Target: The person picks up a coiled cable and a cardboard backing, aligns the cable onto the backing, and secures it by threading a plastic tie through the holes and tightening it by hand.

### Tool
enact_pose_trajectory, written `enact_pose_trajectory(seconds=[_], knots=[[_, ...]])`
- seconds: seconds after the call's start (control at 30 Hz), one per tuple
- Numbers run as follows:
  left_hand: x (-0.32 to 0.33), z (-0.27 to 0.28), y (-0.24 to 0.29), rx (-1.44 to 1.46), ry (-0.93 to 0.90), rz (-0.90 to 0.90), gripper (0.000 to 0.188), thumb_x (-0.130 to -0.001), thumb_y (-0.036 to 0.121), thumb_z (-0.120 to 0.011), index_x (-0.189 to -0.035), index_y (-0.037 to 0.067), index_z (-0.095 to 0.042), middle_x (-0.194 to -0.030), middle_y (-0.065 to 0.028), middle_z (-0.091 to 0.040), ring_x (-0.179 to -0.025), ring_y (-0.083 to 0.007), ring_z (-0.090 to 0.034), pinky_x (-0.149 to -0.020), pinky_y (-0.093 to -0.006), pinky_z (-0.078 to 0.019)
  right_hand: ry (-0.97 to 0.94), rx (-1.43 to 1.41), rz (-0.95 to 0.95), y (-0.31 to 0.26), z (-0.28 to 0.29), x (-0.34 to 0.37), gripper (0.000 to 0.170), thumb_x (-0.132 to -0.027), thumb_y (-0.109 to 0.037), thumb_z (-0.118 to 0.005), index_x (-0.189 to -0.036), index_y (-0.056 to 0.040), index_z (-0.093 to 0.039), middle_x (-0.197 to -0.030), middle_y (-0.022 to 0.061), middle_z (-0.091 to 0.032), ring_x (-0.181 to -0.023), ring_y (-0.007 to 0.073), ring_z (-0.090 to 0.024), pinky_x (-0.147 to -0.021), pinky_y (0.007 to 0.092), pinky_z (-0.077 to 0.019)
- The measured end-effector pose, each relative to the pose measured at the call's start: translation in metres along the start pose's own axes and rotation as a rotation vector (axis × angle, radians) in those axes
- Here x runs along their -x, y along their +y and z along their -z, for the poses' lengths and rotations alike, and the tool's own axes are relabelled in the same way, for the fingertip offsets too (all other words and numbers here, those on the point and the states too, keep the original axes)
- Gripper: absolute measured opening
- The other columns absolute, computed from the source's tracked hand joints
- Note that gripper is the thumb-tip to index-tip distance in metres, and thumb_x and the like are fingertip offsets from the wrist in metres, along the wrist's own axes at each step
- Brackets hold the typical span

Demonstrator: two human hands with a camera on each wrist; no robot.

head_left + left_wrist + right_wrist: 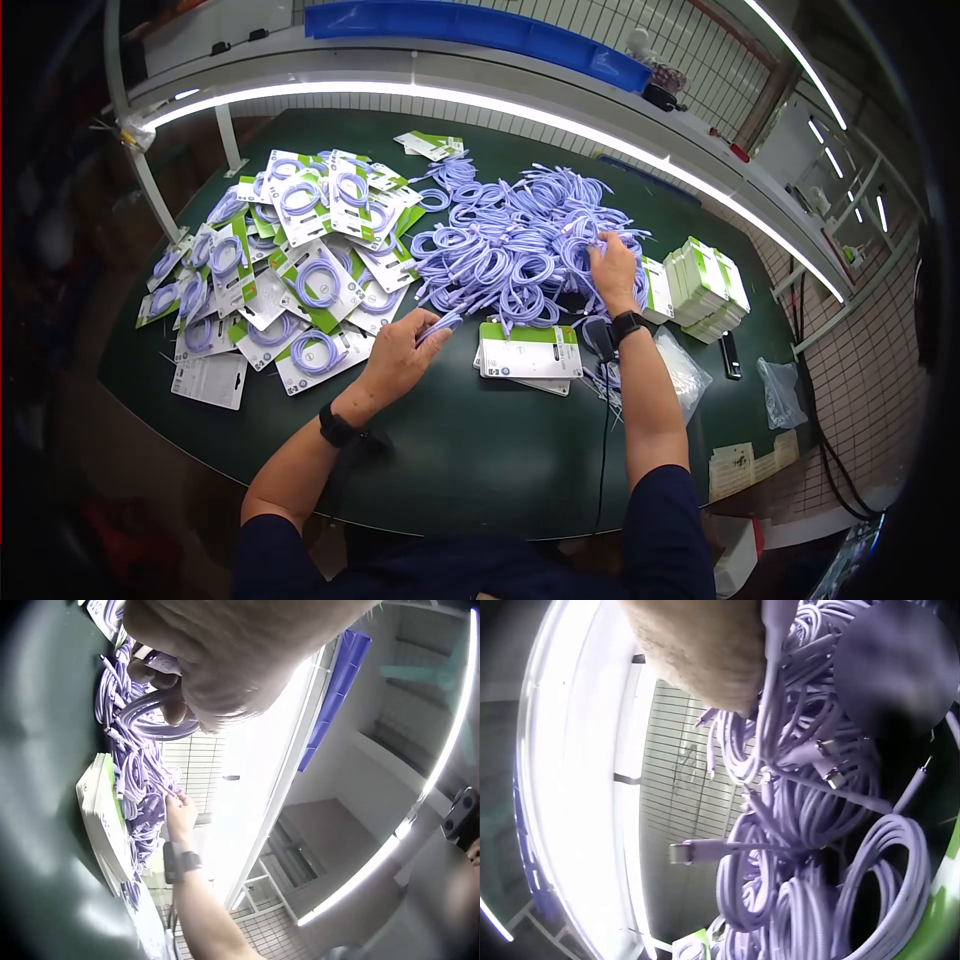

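Observation:
My left hand [398, 355] grips a coiled lilac charging cable [441, 326] between the loose pile and the carded cables. In the left wrist view the coil [154, 724] loops out from under its curled fingers. At the right side of the loose cable pile [490, 250], my right hand [615, 275] pinches a cable with its fingertips down among the coils. The right wrist view shows that hand [705, 649] at the top, a cable strand [771, 712] hanging beside it, and metal plugs [682, 853] poking out of the pile.
Green-and-white cards with cables [320, 285] heap up at left. A few flat cards [530, 352] lie in front of the pile; stacked cards [705, 290] stand at right. Clear plastic bags [680, 375], a black cord [604, 440] and a light bar [420, 90] are nearby.

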State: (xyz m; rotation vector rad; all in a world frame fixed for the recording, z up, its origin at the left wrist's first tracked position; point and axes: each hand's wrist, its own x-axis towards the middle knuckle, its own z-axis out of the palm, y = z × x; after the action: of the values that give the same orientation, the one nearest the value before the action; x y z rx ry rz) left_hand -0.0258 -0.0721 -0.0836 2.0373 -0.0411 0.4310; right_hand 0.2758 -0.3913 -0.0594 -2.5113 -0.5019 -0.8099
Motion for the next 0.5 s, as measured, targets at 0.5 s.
enact_pose_trajectory(seconds=[0.5], knots=[[-0.017, -0.016, 0.058, 0.739, -0.159, 0.033, 0.024, -0.112, 0.024, -0.059, -0.121, 0.003, -0.068, -0.100, -0.0023, -0.074, -0.086, -0.0058, -0.060, -0.076, -0.0235, -0.0481, -0.090, -0.016, 0.153, 0.002, 0.095, 0.039, 0.041, -0.090, -0.016, -0.081, -0.128, -0.0031, -0.073, -0.080, 0.0089, -0.073, -0.069, 0.0163, -0.068, -0.066, 0.0294, -0.0568]])
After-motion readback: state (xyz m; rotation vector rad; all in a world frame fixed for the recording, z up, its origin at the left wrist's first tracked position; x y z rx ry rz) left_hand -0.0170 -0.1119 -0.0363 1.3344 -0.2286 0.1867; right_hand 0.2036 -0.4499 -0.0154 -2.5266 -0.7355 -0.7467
